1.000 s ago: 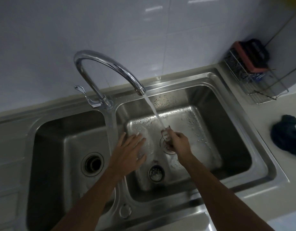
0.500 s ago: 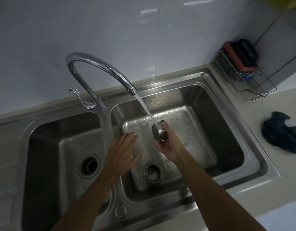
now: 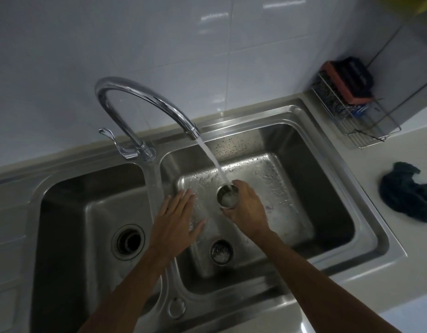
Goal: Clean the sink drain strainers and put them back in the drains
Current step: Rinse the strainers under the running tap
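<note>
My right hand [image 3: 248, 207] grips a round metal drain strainer [image 3: 227, 197] over the right basin, its open side turned up under the running water stream [image 3: 213, 162]. Water fills the strainer. My left hand [image 3: 177, 222] hovers flat with fingers spread over the divider between the basins, holding nothing. A second strainer [image 3: 221, 251] lies on the right basin floor near its front. The left basin's drain [image 3: 128, 242] is an open dark hole with no strainer in it. The right basin's drain is hidden behind my right hand.
The curved chrome faucet [image 3: 145, 102] arches from the divider over the right basin, its lever [image 3: 111, 138] at the left. A wire rack [image 3: 352, 111] with sponges stands at the back right corner. A dark cloth [image 3: 407, 191] lies on the right counter.
My right hand has turned the strainer from edge-on to open side up beneath the stream. The left hand stays spread near the divider. The camera view has shifted slightly.
</note>
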The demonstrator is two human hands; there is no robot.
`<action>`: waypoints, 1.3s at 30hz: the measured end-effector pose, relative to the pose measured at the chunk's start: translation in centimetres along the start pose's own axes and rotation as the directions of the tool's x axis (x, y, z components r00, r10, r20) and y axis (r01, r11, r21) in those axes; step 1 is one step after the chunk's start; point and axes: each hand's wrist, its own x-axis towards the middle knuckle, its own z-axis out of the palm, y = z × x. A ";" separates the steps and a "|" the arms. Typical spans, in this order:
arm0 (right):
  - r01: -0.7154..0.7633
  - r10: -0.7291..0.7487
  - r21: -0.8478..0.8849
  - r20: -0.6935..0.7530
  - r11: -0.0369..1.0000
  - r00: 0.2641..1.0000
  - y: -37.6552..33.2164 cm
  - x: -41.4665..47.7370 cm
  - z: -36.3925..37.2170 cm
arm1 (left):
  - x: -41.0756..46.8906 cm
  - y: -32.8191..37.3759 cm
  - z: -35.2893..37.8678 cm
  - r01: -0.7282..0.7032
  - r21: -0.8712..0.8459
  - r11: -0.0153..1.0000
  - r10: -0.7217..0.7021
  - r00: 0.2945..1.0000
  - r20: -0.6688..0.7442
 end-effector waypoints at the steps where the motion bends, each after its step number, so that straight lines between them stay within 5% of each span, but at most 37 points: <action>1: -0.057 0.060 0.063 -0.047 0.996 0.997 0.0 0.3 -0.1 | 0.0 0.0 0.0 0.003 0.006 1.000 -0.003 1.000 0.005; 7: 0.031 -0.032 0.024 0.005 0.999 0.999 0.0 -0.1 0.3 | -1.1 -1.1 0.3 -0.098 0.028 0.995 0.097 0.995 0.034; 11: -0.068 0.082 0.118 -0.118 0.991 0.990 0.4 0.3 -0.6 | -1.6 -1.0 0.0 0.046 0.031 0.998 -0.047 0.999 0.024; 16: 0.006 -0.008 0.092 0.018 0.996 1.000 -0.6 -0.4 0.6 | -1.6 -0.9 0.1 0.057 0.010 0.998 -0.057 0.998 0.020; 21: -0.064 0.077 0.150 -0.087 0.987 0.993 -0.4 1.2 -0.2 | -1.5 -0.8 0.1 0.072 -0.010 0.997 -0.072 0.997 0.018; 26: -0.015 0.019 0.118 -0.026 0.993 0.999 -1.3 1.0 0.8 | -1.5 -0.7 -0.3 0.212 0.004 0.977 -0.212 0.975 0.068; 31: -0.113 0.126 0.221 -0.046 0.969 0.991 -0.4 1.7 -0.5 | -1.4 -0.6 -0.4 0.212 0.011 0.977 -0.212 0.974 0.084; 39: -0.052 0.067 0.203 -0.068 0.978 0.995 0.1 1.6 -0.8 | -1.4 -0.6 -0.4 0.187 0.022 0.982 -0.188 0.980 0.066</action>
